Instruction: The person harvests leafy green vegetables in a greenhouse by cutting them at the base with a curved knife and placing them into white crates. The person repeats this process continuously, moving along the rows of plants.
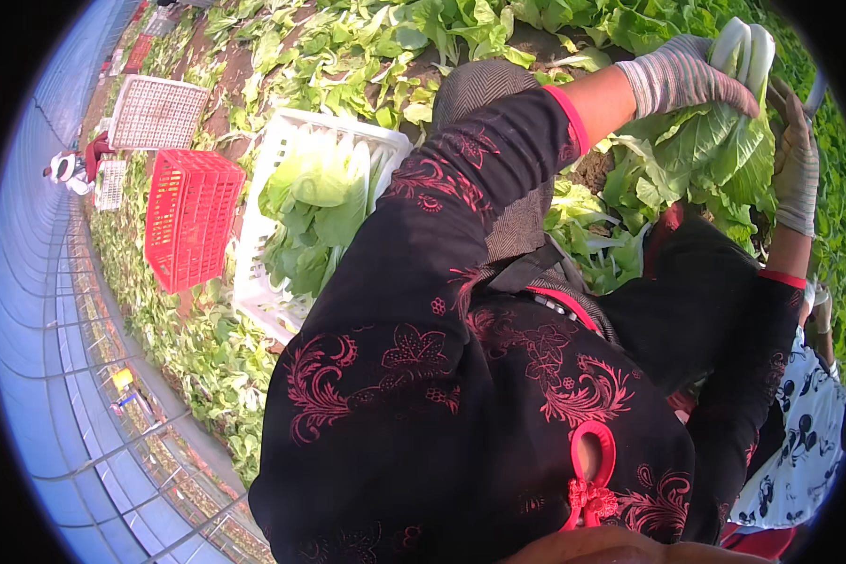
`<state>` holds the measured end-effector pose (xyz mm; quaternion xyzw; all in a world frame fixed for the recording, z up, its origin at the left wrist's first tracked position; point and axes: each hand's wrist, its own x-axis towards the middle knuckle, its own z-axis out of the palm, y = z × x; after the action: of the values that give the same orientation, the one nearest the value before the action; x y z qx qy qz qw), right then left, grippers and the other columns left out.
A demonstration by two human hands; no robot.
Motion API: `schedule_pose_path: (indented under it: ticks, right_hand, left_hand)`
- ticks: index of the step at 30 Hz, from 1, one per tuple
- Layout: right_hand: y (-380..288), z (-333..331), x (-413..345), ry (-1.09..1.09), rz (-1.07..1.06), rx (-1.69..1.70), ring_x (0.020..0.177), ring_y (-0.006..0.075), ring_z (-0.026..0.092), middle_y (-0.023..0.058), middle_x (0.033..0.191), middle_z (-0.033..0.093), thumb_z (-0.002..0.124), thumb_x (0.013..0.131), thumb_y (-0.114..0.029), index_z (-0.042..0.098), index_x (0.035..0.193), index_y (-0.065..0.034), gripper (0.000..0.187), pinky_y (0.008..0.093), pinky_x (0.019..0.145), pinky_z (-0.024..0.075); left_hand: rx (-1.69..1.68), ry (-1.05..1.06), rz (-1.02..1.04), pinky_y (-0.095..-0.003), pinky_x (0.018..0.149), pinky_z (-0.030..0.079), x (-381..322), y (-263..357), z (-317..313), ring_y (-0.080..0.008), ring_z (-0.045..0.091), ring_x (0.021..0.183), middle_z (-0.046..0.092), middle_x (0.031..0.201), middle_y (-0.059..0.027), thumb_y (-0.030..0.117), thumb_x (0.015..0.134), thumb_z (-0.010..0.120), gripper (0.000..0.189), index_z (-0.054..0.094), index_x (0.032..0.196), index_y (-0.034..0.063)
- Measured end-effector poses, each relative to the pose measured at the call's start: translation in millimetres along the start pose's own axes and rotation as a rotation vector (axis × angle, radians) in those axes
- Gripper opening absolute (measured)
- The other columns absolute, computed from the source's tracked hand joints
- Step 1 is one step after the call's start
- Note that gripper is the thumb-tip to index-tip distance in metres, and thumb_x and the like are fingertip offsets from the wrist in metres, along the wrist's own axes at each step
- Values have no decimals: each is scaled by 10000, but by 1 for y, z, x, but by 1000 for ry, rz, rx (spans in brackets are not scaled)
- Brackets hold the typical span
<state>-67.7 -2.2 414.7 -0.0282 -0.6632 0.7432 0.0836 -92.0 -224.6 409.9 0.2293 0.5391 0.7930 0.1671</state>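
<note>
My left hand (684,77), in a striped knit glove, grips a bunch of leafy greens (730,144) just below its thick white stem ends. The stems point up and the broad leaves hang down. Close to the bunch's right side is my right hand (795,158), gloved too, its fingers raised by the stems. A narrow bluish-grey strip (816,92), perhaps a blade, shows behind those fingers; whether they hold it is unclear. Loose leaves and pale stalks (603,233) lie on the soil between my knees.
A white plastic crate (250,233) of stacked greens stands at my left, with a red crate (194,222) and another white crate (158,113) beyond. Standing greens (634,25) grow ahead. A person (789,430) is close on my right; another (70,169) is far left.
</note>
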Motion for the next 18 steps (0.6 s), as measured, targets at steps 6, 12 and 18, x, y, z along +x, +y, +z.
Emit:
schedule_pose_path:
  ticks: [6,12,18]
  right_hand:
    - [12,-32,10,-125,99,-436,526,18,330,26,1239,648,424,1013,-404,534,1365,-91,483,154,431,260]
    - [12,-41,5,-193,102,-450,531,6,326,50,1231,647,460,1006,-401,542,1358,-87,478,142,446,253]
    - [10,-20,-4,-150,60,-615,507,17,348,30,1092,677,522,967,-392,590,1309,-83,465,165,461,290]
  left_hand:
    - [41,198,270,-332,835,539,-130,77,-57,-205,658,961,686,1055,-104,201,771,802,398,668,1097,17]
    - [777,687,-144,-332,762,563,-305,159,-152,-205,690,871,691,996,-127,51,836,677,346,591,1166,-9]
    - [1857,638,-526,-471,1059,378,-374,19,-237,-324,526,1225,548,1333,-200,293,837,685,601,503,1355,50]
